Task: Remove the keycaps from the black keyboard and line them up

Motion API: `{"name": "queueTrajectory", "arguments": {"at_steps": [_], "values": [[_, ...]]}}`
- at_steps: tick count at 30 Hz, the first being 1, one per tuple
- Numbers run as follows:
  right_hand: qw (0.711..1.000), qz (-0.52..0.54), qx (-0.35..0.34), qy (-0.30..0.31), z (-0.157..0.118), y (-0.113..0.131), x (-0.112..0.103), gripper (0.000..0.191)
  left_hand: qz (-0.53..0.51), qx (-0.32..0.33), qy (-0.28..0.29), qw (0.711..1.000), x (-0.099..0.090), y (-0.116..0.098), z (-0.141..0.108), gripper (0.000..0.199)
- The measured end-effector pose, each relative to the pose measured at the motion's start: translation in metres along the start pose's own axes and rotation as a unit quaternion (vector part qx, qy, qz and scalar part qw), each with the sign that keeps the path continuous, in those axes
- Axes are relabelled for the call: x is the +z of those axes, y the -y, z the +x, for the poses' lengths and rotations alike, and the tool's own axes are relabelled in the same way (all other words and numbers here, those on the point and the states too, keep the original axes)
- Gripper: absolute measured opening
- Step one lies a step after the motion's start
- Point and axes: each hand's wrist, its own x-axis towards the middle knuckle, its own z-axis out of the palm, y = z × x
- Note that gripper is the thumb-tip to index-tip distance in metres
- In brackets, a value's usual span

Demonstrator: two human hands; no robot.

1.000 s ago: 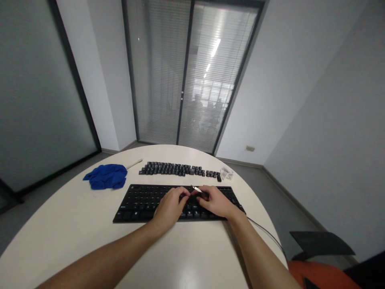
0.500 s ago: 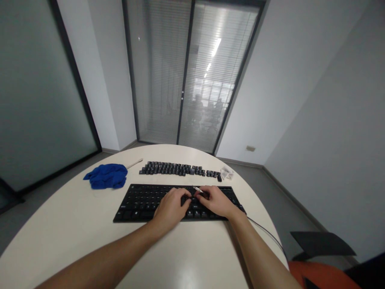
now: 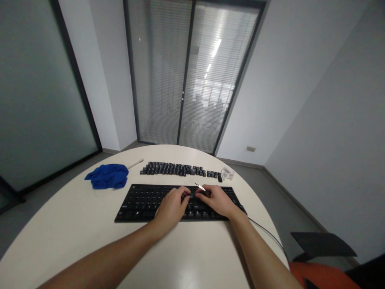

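A black keyboard [image 3: 141, 204] lies on the white round table [image 3: 162, 257], with its keys partly covered by both hands. My left hand [image 3: 171, 205] rests over the middle of the keyboard, thumb and fingers pinched close together; whatever is between them is too small to name. Just to its right, my right hand [image 3: 215, 198] holds a thin pale tool [image 3: 200, 187] whose tip points up and to the left. The fingertips of both hands are near each other over the keys.
Behind the keyboard are rows of loose black keycaps [image 3: 171, 168]. A blue cloth [image 3: 108, 176] and a thin stick [image 3: 136, 163] lie at the left. Crumpled clear plastic [image 3: 227, 173] sits at the right. A cable [image 3: 266, 230] runs off the right edge, near an orange chair [image 3: 321, 275].
The thin tool in my right hand has shifted slightly right and up. My fingertips have moved a little over the keys, and the two hands are slightly farther apart.
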Motion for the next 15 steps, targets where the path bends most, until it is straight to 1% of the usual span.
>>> {"name": "queueTrajectory", "arguments": {"at_steps": [7, 10, 13, 15], "values": [[1.0, 0.004, 0.014, -0.007, -0.002, 0.001, 0.001, 0.029, -0.06, -0.01, -0.018, 0.998, 0.002, 0.002, 0.004, 0.013], [1.0, -0.003, 0.017, -0.013, -0.002, 0.001, 0.002, 0.027, -0.068, -0.017, -0.02, 0.997, 0.002, 0.003, 0.005, 0.013], [1.0, -0.014, 0.015, -0.024, -0.002, 0.001, 0.002, 0.027, -0.036, -0.025, -0.024, 0.999, 0.001, -0.002, 0.002, 0.017], [0.998, -0.027, 0.021, -0.044, -0.001, 0.0, 0.003, 0.028, 0.018, -0.012, -0.035, 0.999, -0.001, -0.008, -0.004, 0.024]]}}
